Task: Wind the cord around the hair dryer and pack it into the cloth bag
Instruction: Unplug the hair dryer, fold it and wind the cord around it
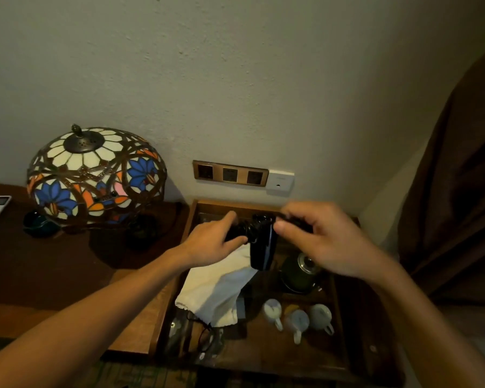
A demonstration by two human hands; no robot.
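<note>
Hair dryer [259, 247], black and folded-looking, hangs in the air above the wooden tray [339, 317], its handle pointing down with a bluish sheen along one edge. Behind it a big stained-glass lamp [95, 175] with blue and orange flowers stands on the dark tabletop [53, 270], and a brown curtain [459, 191] falls at the right. Both forearms reach in from below. The left hand [210, 242] grips the dryer's left end, fingers curled round it. The right hand [319, 242] is raised at the other end, fingers pinching the black cord [252, 228], which is coiled in loops around the dryer's body. The cloth bag [216, 289], pale and crumpled, lies under the dryer in the tray, its opening toward the near side. A dark kettle [300, 273] and three small cups [300, 317] sit in the tray too.
</note>
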